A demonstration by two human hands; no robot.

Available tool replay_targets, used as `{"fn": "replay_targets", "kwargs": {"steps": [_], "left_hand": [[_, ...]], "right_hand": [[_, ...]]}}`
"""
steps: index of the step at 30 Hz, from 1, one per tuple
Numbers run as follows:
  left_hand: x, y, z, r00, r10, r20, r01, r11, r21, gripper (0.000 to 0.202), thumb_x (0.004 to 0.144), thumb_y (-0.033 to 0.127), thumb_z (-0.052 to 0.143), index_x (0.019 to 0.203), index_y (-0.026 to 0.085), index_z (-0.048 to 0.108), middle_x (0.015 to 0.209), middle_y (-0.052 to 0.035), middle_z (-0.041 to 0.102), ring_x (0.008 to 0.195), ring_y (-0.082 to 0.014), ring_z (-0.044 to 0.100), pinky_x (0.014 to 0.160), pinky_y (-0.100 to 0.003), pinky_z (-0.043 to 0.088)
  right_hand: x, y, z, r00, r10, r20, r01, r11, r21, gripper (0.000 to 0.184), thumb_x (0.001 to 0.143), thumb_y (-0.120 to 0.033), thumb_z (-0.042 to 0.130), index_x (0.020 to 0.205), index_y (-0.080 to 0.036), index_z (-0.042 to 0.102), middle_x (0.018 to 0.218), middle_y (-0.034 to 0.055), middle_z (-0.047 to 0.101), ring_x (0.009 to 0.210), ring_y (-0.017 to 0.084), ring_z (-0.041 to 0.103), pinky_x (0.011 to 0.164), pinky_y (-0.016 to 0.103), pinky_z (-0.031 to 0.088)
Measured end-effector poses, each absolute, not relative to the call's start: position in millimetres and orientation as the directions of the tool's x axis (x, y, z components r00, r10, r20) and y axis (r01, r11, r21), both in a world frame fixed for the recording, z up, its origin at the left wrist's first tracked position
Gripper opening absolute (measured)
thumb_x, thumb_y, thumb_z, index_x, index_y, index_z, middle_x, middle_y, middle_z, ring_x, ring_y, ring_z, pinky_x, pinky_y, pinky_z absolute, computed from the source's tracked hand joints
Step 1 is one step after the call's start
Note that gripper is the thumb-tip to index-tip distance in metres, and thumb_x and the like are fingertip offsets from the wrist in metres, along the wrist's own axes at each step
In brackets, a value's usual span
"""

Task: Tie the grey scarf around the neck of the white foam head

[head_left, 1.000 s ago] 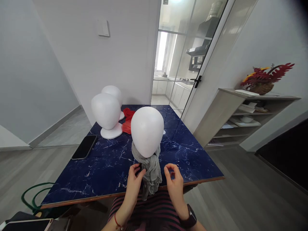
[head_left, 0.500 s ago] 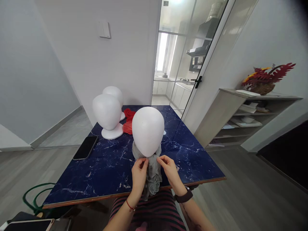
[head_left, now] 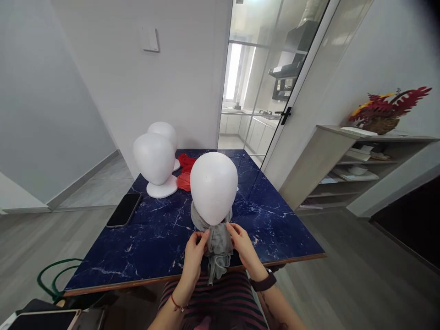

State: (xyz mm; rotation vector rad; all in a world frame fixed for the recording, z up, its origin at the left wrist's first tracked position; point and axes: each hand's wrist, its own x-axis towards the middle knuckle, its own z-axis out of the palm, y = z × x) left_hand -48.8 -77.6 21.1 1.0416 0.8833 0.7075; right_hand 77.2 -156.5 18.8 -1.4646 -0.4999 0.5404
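Note:
A white foam mannequin head (head_left: 213, 185) stands upright on the dark blue table right in front of me. Around its neck goes a thin grey scarf (head_left: 220, 247), whose gathered end hangs down over the table's front edge. My left hand (head_left: 196, 247) pinches the left side of the scarf just below the chin. On the opposite side, my right hand (head_left: 240, 240) has thumb and fingertips closed on the scarf's right edge. The cloth between both hands lies spread and slightly wrinkled.
Two more white mannequin heads (head_left: 154, 158) stand at the back left of the blue marbled table (head_left: 151, 243). Red cloth (head_left: 185, 180) lies beside them. A black phone (head_left: 124, 210) rests near the left edge. A shelf unit (head_left: 309, 160) stands to the right, by a glass door (head_left: 254, 87).
My left hand has shifted slightly left and down, and the scarf between my hands is spread wider. The right hand stays almost in place. The view has tilted slightly.

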Motion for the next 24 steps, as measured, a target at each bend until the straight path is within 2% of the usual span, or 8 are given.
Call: {"fn": "replay_targets", "kwargs": {"steps": [4, 7, 11, 14, 16, 18, 21, 24], "left_hand": [[-46, -72, 28, 0.534, 0.805, -0.26, -0.038, 0.33, 0.943, 0.036, 0.059, 0.044, 0.079, 0.068, 0.014, 0.061, 0.06, 0.0021, 0.055, 0.055, -0.0092, 0.045, 0.053, -0.021, 0.034], [-43, -70, 28, 0.542, 0.817, -0.196, -0.098, 0.294, 0.951, 0.03, 0.054, 0.034, 0.081, 0.063, 0.015, 0.06, 0.061, 0.0015, 0.058, 0.06, -0.0109, 0.05, 0.061, -0.021, 0.039], [-48, -70, 24, 0.529, 0.831, -0.17, -0.107, 0.264, 0.958, 0.024, 0.056, 0.028, 0.08, 0.065, 0.016, 0.061, 0.067, -0.0004, 0.062, 0.067, -0.0135, 0.057, 0.068, -0.023, 0.043], [-60, -63, 19, 0.523, 0.834, -0.175, -0.061, 0.242, 0.968, 0.02, 0.059, 0.023, 0.077, 0.07, 0.016, 0.062, 0.073, -0.0026, 0.065, 0.07, -0.0153, 0.061, 0.07, -0.024, 0.045], [-69, -52, 17, 0.474, 0.866, -0.161, -0.061, 0.215, 0.975, 0.018, 0.06, 0.016, 0.074, 0.075, 0.017, 0.063, 0.081, -0.0041, 0.067, 0.076, -0.0163, 0.063, 0.076, -0.026, 0.046], [-75, -38, 18, 0.407, 0.899, -0.163, -0.095, 0.219, 0.971, 0.026, 0.062, 0.009, 0.069, 0.085, 0.018, 0.065, 0.094, -0.0061, 0.068, 0.087, -0.0176, 0.064, 0.086, -0.028, 0.045], [-74, -18, 24, 0.409, 0.874, -0.263, -0.147, 0.347, 0.926, 0.045, 0.063, 0.001, 0.061, 0.104, 0.02, 0.063, 0.121, -0.0106, 0.061, 0.111, -0.0211, 0.058, 0.099, -0.033, 0.04], [-65, -8, 33, 0.51, 0.786, -0.351, -0.162, 0.488, 0.858, 0.058, 0.061, -0.004, 0.052, 0.112, 0.022, 0.061, 0.138, -0.0107, 0.051, 0.13, -0.0237, 0.044, 0.106, -0.037, 0.035]], "right_hand": [[75, -155, 22, 0.632, 0.771, -0.077, -0.096, -0.021, -0.995, 0.041, 0.071, -0.055, 0.067, 0.077, -0.014, 0.068, 0.069, 0.0033, 0.066, 0.064, 0.018, 0.057, 0.059, 0.028, 0.046], [74, -155, 23, 0.584, 0.809, -0.072, -0.111, -0.008, -0.994, 0.039, 0.072, -0.051, 0.068, 0.085, -0.014, 0.067, 0.078, 0.0052, 0.069, 0.072, 0.02, 0.061, 0.068, 0.032, 0.049], [76, -163, 14, 0.729, 0.684, -0.003, 0.048, -0.055, -0.997, 0.05, 0.06, -0.046, 0.079, 0.097, -0.017, 0.064, 0.089, 0.0064, 0.07, 0.077, 0.022, 0.064, 0.072, 0.035, 0.051], [85, -177, 4, 0.823, 0.567, -0.038, -0.001, -0.064, -0.998, 0.053, 0.057, -0.049, 0.079, 0.097, -0.018, 0.062, 0.086, 0.0069, 0.069, 0.075, 0.023, 0.065, 0.067, 0.035, 0.053], [96, -186, 0, 0.849, 0.52, -0.09, -0.097, -0.015, -0.995, 0.052, 0.061, -0.053, 0.075, 0.096, -0.017, 0.06, 0.084, 0.008, 0.069, 0.076, 0.024, 0.067, 0.065, 0.035, 0.053], [110, -188, 1, 0.851, 0.516, -0.094, -0.149, 0.067, -0.987, 0.054, 0.066, -0.053, 0.073, 0.104, -0.018, 0.058, 0.093, 0.01, 0.069, 0.085, 0.024, 0.068, 0.071, 0.036, 0.054], [128, -174, 6, 0.814, 0.58, -0.01, -0.136, 0.174, -0.975, 0.055, 0.072, -0.05, 0.069, 0.118, -0.023, 0.056, 0.119, 0.0113, 0.063, 0.106, 0.023, 0.063, 0.087, 0.037, 0.05], [136, -146, 8, 0.744, 0.668, 0.007, -0.182, 0.213, -0.96, 0.053, 0.075, -0.051, 0.064, 0.123, -0.028, 0.056, 0.134, 0.0083, 0.055, 0.117, 0.022, 0.057, 0.093, 0.039, 0.048]]}}
